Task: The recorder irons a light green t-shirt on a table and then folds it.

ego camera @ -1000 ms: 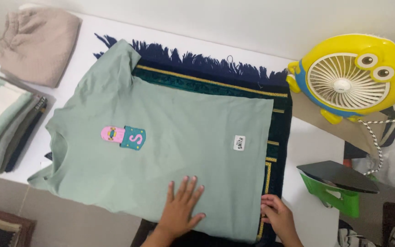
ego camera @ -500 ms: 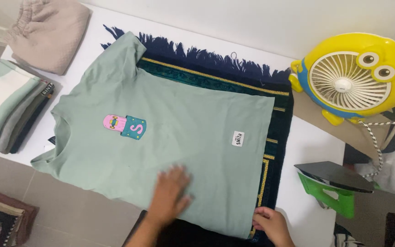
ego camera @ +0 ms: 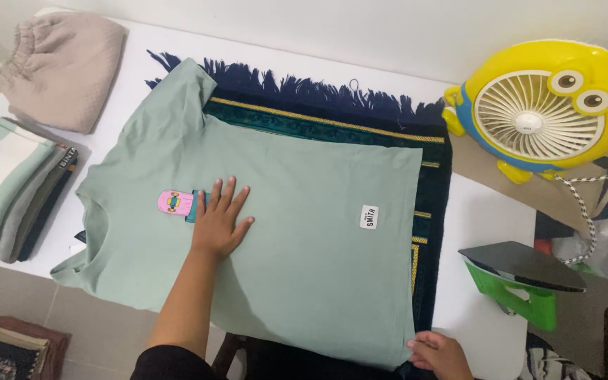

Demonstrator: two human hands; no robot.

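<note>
A pale green T-shirt (ego camera: 297, 232) lies spread flat over a dark blue fringed mat (ego camera: 332, 105) on a white table (ego camera: 476, 211). My left hand (ego camera: 218, 219) rests flat on the shirt's chest, fingers spread, partly covering a small pink and teal patch (ego camera: 176, 203). My right hand (ego camera: 439, 350) pinches the shirt's hem corner at the near right edge. A small white label (ego camera: 369, 217) sits on the shirt near the hem.
A green iron (ego camera: 522, 278) stands on end at the right. A yellow cartoon-shaped fan (ego camera: 543, 105) sits at the back right with a braided cord (ego camera: 585, 211). Folded clothes (ego camera: 8, 186) and a beige garment (ego camera: 61, 67) lie at the left. More folded cloth (ego camera: 8, 348) is on the floor.
My left hand slid from the shirt's lower middle up and left onto the chest patch. My right hand stayed holding the hem corner.
</note>
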